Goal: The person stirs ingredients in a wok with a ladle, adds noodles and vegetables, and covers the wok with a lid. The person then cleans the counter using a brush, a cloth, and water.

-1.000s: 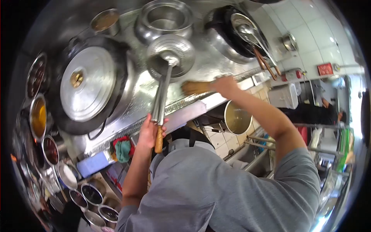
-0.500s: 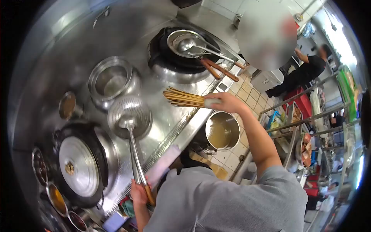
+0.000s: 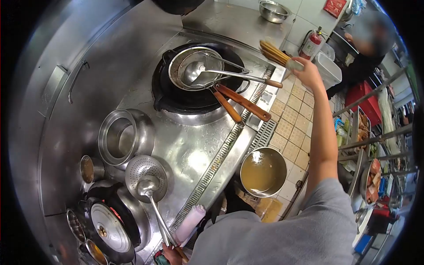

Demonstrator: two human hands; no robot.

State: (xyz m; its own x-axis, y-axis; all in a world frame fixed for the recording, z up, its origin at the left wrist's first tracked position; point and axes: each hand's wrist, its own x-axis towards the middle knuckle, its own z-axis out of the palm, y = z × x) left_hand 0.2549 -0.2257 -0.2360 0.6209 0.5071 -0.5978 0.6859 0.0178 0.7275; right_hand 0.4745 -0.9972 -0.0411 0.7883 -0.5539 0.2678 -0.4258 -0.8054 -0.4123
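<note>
Out at arm's length, the right hand [image 3: 305, 72] is gripping a bundled bamboo brush [image 3: 274, 54], fingers closing round its bound end while the bristles are pointing away, up over the far corner of the worktop [image 3: 190, 137]. Down at the bottom edge, the left hand [image 3: 172, 255] is curling tight round the handles of a perforated skimmer [image 3: 134, 173] and a ladle [image 3: 148, 185]; part of that hand is dropping out of view. The ladle's bowl is sitting over the skimmer, and both are hanging out across the worktop, close by a wide-mouthed metal pot [image 3: 143, 132]; whether the skimmer is touching the surface, I cannot tell. A pale rolled cloth [image 3: 190, 223] is lying near the left hand, on the front edge.

Up at the back, a black wok [image 3: 161, 93] is carrying strainers [image 3: 176, 79] and a second ladle [image 3: 193, 73], their wooden handles poking out toward the front edge. Below that edge, a tall pot [image 3: 280, 156] is holding cloudy yellowish liquid [image 3: 263, 176]. Lower left, a round lid [image 3: 111, 226] is covering another black pan. At upper right, another person [image 3: 364, 66] in dark clothing is standing well apart.
</note>
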